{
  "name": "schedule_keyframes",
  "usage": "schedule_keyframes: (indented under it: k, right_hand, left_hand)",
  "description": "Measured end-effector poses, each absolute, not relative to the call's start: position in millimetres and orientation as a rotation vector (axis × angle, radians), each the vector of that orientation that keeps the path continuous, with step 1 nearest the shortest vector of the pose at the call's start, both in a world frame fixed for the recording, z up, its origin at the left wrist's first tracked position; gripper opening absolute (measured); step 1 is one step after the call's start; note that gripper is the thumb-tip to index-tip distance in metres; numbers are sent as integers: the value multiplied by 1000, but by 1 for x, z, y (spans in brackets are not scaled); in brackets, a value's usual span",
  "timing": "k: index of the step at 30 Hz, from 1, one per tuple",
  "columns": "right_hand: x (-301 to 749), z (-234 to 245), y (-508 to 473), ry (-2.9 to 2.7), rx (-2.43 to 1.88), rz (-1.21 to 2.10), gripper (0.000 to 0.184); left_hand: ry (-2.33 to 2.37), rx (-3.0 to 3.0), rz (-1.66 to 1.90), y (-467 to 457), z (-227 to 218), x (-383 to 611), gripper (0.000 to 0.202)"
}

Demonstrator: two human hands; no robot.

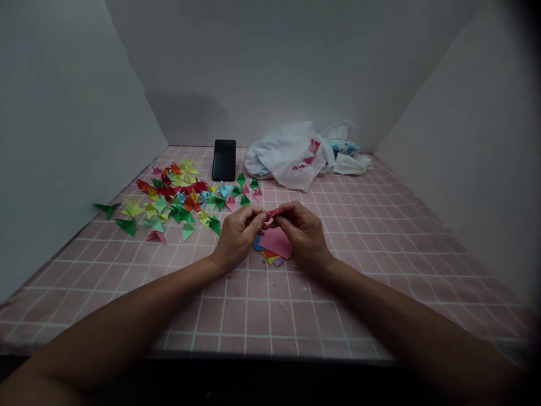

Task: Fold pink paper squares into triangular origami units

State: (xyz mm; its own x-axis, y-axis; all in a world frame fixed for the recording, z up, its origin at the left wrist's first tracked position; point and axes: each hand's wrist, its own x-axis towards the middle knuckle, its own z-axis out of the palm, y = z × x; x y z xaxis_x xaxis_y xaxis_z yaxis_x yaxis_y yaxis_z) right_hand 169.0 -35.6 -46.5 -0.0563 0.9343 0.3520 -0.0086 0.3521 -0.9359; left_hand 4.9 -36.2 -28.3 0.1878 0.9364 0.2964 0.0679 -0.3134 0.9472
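Between my two hands, above the middle of the table, is a small folded piece of pink paper (275,213). My left hand (239,234) pinches its left end with thumb and forefinger. The right end is pinched by my right hand (305,234). Fingers cover much of the paper, so its exact shape is hard to make out. Just below lies a stack of coloured paper sheets (275,242), pink on top, with blue, orange, yellow and purple edges showing underneath. To the left spreads a pile of folded paper cranes (180,211) in green, yellow, red, orange, blue and pink.
A dark phone (224,160) lies behind the cranes. White plastic bags (291,155) with red print are heaped at the back, beside a crumpled white and blue bundle (344,148). A pink checked cloth (372,248) covers the table. Pale walls (270,73) enclose three sides.
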Motion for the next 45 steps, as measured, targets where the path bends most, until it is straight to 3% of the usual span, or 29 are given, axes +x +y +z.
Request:
schedule_keyframes:
  k: [9,18,33,45]
  right_hand:
    - [175,-43,-38,-1753,-986,530,13]
    - [174,-42,-38,-1781,-981,490,16]
    - [176,-43,-37,-1860,-944,343,18]
    - [176,-46,-36,-1897,-870,242,17]
  left_hand:
    - [943,1297,1154,-37,-25,7,21]
    - [807,955,1095,-38,-27,11,23]
    - [837,937,1081,-39,-27,10,19]
    - [893,966,1034,-38,-29,11,35]
